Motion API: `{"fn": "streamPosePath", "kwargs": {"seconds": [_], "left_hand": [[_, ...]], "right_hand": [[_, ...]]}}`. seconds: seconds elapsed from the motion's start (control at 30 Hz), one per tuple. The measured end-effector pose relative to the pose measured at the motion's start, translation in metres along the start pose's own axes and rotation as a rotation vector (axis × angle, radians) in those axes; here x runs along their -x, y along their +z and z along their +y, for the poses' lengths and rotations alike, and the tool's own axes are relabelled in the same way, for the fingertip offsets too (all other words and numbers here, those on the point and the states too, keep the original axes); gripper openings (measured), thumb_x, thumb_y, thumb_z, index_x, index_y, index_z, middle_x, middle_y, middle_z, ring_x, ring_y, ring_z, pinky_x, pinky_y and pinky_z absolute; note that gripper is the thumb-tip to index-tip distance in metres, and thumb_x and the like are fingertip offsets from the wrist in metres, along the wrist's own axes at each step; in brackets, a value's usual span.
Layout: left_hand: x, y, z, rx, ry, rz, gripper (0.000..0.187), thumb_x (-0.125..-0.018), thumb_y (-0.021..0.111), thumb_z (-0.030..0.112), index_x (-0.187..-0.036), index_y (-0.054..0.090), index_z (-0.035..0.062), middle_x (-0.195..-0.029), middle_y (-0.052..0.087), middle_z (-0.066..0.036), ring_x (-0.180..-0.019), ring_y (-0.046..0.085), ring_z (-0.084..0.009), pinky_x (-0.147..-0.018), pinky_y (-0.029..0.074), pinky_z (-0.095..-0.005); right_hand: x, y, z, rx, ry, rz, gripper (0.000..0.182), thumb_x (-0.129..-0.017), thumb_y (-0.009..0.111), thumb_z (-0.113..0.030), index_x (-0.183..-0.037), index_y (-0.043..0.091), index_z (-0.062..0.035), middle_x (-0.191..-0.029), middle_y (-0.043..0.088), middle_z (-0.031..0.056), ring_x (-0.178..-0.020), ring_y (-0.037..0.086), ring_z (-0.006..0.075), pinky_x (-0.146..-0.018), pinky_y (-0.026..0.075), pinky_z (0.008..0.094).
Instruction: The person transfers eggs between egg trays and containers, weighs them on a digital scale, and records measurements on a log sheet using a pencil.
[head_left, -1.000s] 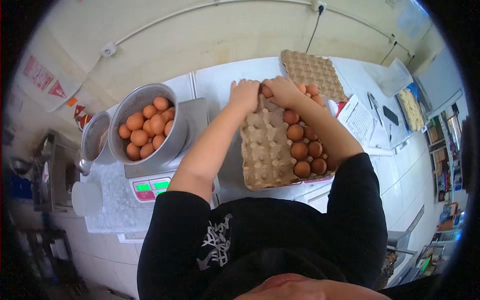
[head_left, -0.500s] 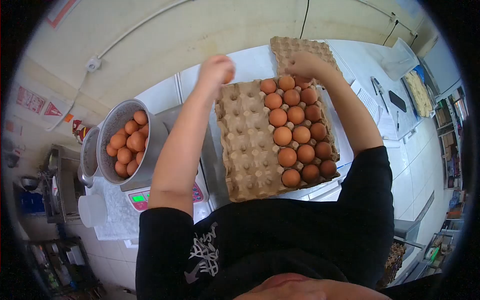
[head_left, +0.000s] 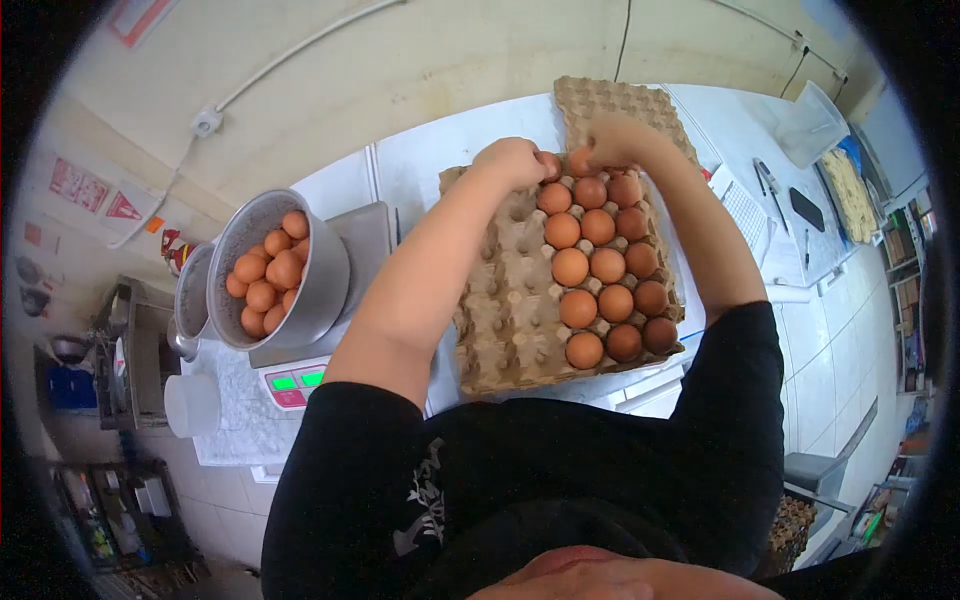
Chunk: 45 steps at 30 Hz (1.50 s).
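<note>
A cardboard egg tray (head_left: 500,300) lies in front of me, its right part filled with rows of brown eggs (head_left: 570,267). At the tray's far edge my left hand (head_left: 511,162) is closed on an egg (head_left: 547,166). Close beside it, my right hand (head_left: 617,143) has its fingers around another egg (head_left: 580,162) at the top of the filled rows. To the left, a metal pot (head_left: 335,280) holding several brown eggs (head_left: 286,268) stands tilted on a scale (head_left: 372,235) with lit green displays.
Another egg tray (head_left: 625,97) lies behind the first one. A white round container (head_left: 192,405) stands at the left table edge. On the right are a phone (head_left: 806,206), pens, papers and a clear plastic bin (head_left: 810,125).
My left hand has moved right with its egg, to the far edge of the tray beside my right hand. An egg now shows at my right fingers. The whole view has shifted slightly.
</note>
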<state>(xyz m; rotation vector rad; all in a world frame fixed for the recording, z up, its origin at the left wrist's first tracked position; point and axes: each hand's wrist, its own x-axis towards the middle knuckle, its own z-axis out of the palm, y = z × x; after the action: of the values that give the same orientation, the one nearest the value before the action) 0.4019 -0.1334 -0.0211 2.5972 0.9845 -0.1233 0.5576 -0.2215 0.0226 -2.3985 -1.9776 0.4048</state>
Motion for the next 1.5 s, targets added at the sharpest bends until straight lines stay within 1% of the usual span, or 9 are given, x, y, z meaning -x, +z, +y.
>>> {"fn": "streamPosePath", "kwargs": {"seconds": [0.17,0.4,0.6,0.73,0.83,1.03,1.17,1.37,1.5], "left_hand": [[0.027,-0.017,-0.026,0.736,0.055,0.207,0.047,-0.077,0.061,0.041,-0.102,0.063,0.0015,-0.092,0.065,-0.017,-0.084,0.063,-0.0241,-0.073,0.048,-0.0341],[0.178,-0.123,-0.121,0.551,0.026,0.427,0.049,-0.077,0.062,0.04,-0.104,0.06,-0.0012,-0.09,0.066,-0.015,-0.075,0.062,-0.0208,-0.065,0.049,-0.0333],[0.288,-0.099,-0.204,0.006,-0.367,0.494,0.04,-0.077,0.062,0.034,-0.096,0.059,-0.001,-0.096,0.062,-0.02,-0.087,0.06,-0.0346,-0.075,0.047,-0.0414],[0.312,-0.061,-0.201,-0.049,-0.429,0.554,0.04,-0.078,0.061,0.033,-0.101,0.055,0.0004,-0.101,0.059,-0.02,-0.089,0.059,-0.0365,-0.077,0.047,-0.0434],[0.316,-0.049,-0.205,-0.036,-0.398,0.496,0.048,-0.079,0.059,0.036,-0.113,0.051,0.0023,-0.104,0.057,-0.021,-0.093,0.057,-0.0389,-0.079,0.046,-0.0459],[0.309,-0.041,-0.192,-0.356,-0.383,0.721,0.047,-0.082,0.054,0.035,-0.119,0.051,0.0065,-0.106,0.053,-0.019,-0.099,0.049,-0.0367,-0.082,0.041,-0.0462],[0.276,-0.03,-0.116,-0.215,0.051,0.746,0.04,-0.077,0.06,0.029,-0.109,0.055,0.0059,-0.105,0.054,-0.016,-0.098,0.05,-0.0341,-0.082,0.04,-0.0455],[0.237,0.04,0.029,0.035,0.527,0.496,0.046,-0.074,0.063,0.028,-0.113,0.054,0.0067,-0.109,0.055,-0.011,-0.104,0.048,-0.0286,-0.084,0.039,-0.0423],[0.23,0.084,0.075,0.018,0.587,0.345,0.044,-0.071,0.066,0.027,-0.107,0.054,0.0055,-0.107,0.054,-0.009,-0.105,0.046,-0.0276,-0.081,0.04,-0.0414]], "right_hand": [[0.005,0.013,0.045,-0.942,-0.072,-0.158,0.038,-0.08,0.06,-0.034,-0.092,0.062,0.0013,-0.08,0.065,0.0118,-0.06,0.059,0.0154,-0.05,0.046,0.0255],[0.027,-0.005,-0.105,-1.759,-0.49,-0.22,0.048,-0.087,0.054,-0.031,-0.12,0.043,0.0023,-0.099,0.061,0.016,-0.06,0.057,0.0109,-0.048,0.05,0.0244],[-0.009,0.006,-0.299,-1.526,-0.51,-0.281,0.041,-0.087,0.05,-0.023,-0.126,0.041,-0.0163,-0.111,0.055,0.0152,-0.069,0.061,0.0199,-0.06,0.052,0.0281],[-0.031,0.039,-0.381,-0.561,-0.368,0.093,0.041,-0.085,0.047,-0.023,-0.126,0.044,-0.0151,-0.119,0.049,0.0228,-0.111,0.048,0.0343,-0.093,0.041,0.0413],[-0.04,0.064,-0.403,-0.361,-0.263,0.143,0.045,-0.081,0.054,-0.025,-0.124,0.048,-0.0127,-0.123,0.048,0.0227,-0.108,0.051,0.0366,-0.088,0.045,0.0426],[-0.03,0.028,-0.343,-0.429,-0.682,0.103,0.04,-0.088,0.045,-0.027,-0.123,0.05,-0.0074,-0.124,0.05,0.0166,-0.116,0.046,0.0305,-0.099,0.034,0.0379],[0.07,-0.027,-0.216,-0.395,-0.84,0.291,0.035,-0.088,0.049,-0.03,-0.113,0.055,-0.0057,-0.11,0.057,0.0166,-0.101,0.055,0.0292,-0.092,0.041,0.0359],[0.188,0.002,-0.079,-0.011,-0.216,0.014,0.023,-0.072,0.062,-0.013,-0.092,0.057,-0.0053,-0.081,0.06,0.0116,-0.074,0.058,0.029,-0.065,0.045,0.0384],[0.226,0.067,-0.039,-0.149,-0.38,0.077,0.023,-0.065,0.065,-0.011,-0.086,0.054,-0.0059,-0.081,0.056,0.0101,-0.082,0.055,0.0301,-0.068,0.043,0.0386]]}}
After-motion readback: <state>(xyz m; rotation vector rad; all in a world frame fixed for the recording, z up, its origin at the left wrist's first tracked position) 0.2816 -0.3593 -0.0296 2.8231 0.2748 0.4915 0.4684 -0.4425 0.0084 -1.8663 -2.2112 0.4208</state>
